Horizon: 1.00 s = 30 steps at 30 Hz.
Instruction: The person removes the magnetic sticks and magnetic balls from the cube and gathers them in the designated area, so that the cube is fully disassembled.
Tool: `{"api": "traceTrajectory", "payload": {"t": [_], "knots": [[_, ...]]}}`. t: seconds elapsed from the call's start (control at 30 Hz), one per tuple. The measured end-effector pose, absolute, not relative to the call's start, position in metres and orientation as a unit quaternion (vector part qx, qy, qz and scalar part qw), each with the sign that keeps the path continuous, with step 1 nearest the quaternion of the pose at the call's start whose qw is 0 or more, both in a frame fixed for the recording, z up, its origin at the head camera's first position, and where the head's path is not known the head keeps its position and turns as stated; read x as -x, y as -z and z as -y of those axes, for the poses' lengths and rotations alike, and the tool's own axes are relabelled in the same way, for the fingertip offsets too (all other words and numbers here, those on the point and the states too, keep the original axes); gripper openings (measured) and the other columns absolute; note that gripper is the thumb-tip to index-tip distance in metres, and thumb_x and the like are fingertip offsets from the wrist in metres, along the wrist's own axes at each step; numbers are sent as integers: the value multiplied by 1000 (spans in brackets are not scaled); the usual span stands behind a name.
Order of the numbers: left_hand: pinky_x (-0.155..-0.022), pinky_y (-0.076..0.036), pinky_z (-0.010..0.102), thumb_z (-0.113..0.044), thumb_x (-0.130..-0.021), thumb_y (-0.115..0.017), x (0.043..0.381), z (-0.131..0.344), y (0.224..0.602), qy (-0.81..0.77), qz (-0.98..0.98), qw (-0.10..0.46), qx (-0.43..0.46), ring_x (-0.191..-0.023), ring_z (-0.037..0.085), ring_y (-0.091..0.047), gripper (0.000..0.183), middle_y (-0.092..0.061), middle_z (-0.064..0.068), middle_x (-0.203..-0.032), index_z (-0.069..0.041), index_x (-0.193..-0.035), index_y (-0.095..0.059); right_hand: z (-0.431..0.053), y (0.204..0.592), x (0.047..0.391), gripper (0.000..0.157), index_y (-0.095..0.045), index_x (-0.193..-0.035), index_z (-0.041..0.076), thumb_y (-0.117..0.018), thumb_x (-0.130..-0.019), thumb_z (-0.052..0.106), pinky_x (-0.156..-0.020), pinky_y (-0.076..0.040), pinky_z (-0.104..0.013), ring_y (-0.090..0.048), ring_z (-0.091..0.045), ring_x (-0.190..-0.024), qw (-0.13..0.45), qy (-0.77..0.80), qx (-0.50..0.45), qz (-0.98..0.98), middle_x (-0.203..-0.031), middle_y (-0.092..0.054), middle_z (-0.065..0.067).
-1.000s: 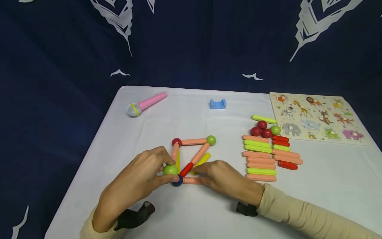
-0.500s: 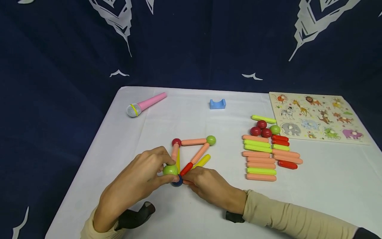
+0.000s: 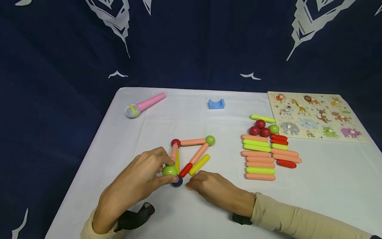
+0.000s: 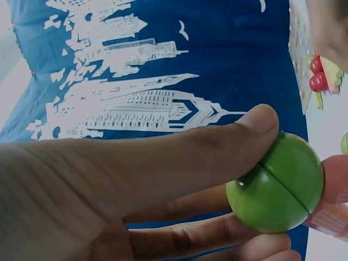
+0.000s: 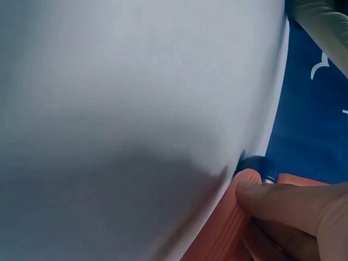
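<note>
My left hand pinches a glossy green ball between thumb and fingers. In the left wrist view this ball has a groove round it and salmon sticks at its right. Beside the left thumb sits a dark blue ball, partly hidden. My right hand is just right of it, holding a ridged salmon stick, mostly hidden under the fingers in the head view. A frame of salmon sticks, a red stick, a red ball and another green ball lies beyond the hands.
A yellow stick lies loose by the right hand. To the right are several sticks in rows, with red balls behind them. An animal puzzle board, a blue block and a pink toy microphone lie farther back.
My right hand slid left to the salmon stick's end near the blue ball, then drew back slightly right and nearer with the stick. The left hand stays on the green ball.
</note>
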<state>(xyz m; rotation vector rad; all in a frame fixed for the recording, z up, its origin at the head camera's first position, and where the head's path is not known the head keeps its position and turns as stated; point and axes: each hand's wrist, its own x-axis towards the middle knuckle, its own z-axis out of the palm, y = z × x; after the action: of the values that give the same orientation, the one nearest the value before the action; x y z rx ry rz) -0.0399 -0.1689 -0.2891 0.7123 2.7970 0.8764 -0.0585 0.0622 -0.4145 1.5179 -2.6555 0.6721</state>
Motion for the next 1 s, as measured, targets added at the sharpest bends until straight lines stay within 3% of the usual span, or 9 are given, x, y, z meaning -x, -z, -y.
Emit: {"api": "traceTrajectory", "payload": {"t": [0.37,0.6,0.8,1.0], "knots": [[-67,-51,22,-23,-75,-86,38,171,290,-290,-928,62,-226,-73,7,-55,32,-65,-6,-95,-7,-100,-76,-125,400,50,29,-75,-109,10,-77,-82,-1,-83,-55,-27,-65,-8,-99,-19,-252,-429,867,-105,-70,6],[-65,-50,23,-22,-75,-86,38,169,290,-288,-930,67,-218,-72,7,-53,30,-64,-8,-93,-8,-99,-76,-184,394,59,36,-77,-105,14,-84,-72,-1,-81,-54,-26,-65,-8,-96,54,-222,-370,900,-103,-70,10],[-65,-48,23,-24,-76,-85,38,169,290,-289,-930,70,-217,-72,10,-53,30,-63,-10,-91,-9,-100,-76,-242,384,79,46,-76,-107,10,-84,-65,-8,-84,-52,-38,-66,-18,-100,99,-166,-332,923,-105,-72,3],[-65,-48,23,-26,-76,-85,39,167,291,-291,-929,75,-215,-72,7,-52,28,-62,-11,-91,-11,-99,-76,-301,383,103,47,-76,-108,9,-85,-66,-8,-80,-50,-38,-68,-24,-95,122,-144,-255,948,-102,-73,-2]]}}
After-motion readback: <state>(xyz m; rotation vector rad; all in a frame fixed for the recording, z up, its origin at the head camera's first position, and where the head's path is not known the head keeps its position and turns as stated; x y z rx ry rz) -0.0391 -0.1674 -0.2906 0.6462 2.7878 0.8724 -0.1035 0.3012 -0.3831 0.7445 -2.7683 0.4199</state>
